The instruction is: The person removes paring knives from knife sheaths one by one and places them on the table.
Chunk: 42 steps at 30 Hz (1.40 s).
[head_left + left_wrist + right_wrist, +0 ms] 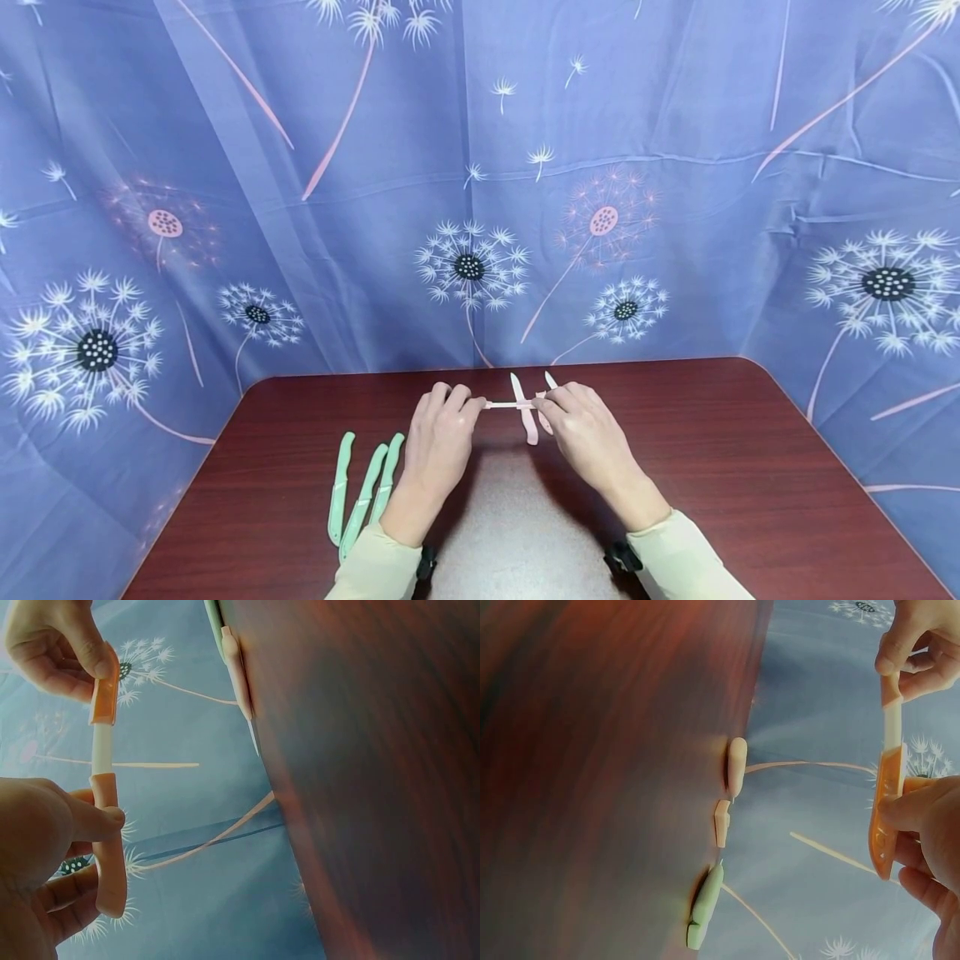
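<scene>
Raised above the table, a small pink paring knife spans the space between both hands. My left hand (441,435) pinches its handle (111,862) between thumb and fingers. My right hand (591,433) grips the matching pink blade cover (886,814), which looks orange in the wrist views. A stretch of pale blade (101,750) shows between handle and cover; the tip end is hidden inside the cover. Below the hands, another pink knife (528,423) lies uncovered on the table, blade pointing to the far edge. Beside it, a second white blade (551,380) sticks out past my right hand.
Three green knives (339,492) in green covers lie on the dark red-brown table (750,467), next to my left forearm. A blue curtain (375,208) with dandelion prints hangs behind the table's far edge and along both sides.
</scene>
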Each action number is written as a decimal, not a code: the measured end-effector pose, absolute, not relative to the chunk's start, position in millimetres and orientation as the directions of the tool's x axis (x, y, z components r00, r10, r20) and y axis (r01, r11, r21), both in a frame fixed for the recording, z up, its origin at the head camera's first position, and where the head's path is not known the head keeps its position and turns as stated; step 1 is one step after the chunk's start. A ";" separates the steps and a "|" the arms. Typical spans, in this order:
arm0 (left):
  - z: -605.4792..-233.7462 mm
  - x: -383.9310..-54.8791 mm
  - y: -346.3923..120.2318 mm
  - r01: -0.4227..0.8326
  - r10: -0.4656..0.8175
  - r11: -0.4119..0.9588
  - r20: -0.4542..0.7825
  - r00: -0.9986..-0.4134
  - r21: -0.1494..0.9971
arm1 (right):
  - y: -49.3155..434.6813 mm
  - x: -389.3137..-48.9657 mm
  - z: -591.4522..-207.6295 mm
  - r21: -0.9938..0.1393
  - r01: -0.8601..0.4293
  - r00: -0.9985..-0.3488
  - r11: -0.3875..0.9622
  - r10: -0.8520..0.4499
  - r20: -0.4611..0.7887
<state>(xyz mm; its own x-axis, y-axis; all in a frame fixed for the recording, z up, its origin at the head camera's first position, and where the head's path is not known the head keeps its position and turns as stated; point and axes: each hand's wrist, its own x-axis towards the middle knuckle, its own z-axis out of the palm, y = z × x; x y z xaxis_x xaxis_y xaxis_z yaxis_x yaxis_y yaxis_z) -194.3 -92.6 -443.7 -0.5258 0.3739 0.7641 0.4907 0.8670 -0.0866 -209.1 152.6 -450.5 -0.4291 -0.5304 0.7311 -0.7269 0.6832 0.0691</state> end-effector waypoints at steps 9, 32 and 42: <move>-444.0 -195.5 -92.8 0.499 0.365 0.864 0.772 -0.520 -0.072 | 154.5 -208.2 -449.9 0.071 -0.720 -0.437 0.691 -0.530 0.726; -442.7 -195.3 -96.0 0.483 0.344 0.874 0.769 -0.538 -0.053 | 157.4 -209.9 -449.0 0.080 -0.714 -0.435 0.696 -0.530 0.728; -443.8 -198.2 -99.1 0.486 0.332 0.872 0.793 -0.510 -0.052 | 160.1 -211.0 -448.2 0.069 -0.714 -0.438 0.697 -0.521 0.732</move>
<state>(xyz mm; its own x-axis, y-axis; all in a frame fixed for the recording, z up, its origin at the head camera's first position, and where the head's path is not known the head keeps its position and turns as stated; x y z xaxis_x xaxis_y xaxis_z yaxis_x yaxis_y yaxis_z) -198.2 -99.1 -443.8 -0.5104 0.3317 0.7934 0.4863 0.8722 -0.0517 -211.0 160.1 -448.2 -0.4383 -0.5212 0.7323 -0.7138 0.6969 0.0688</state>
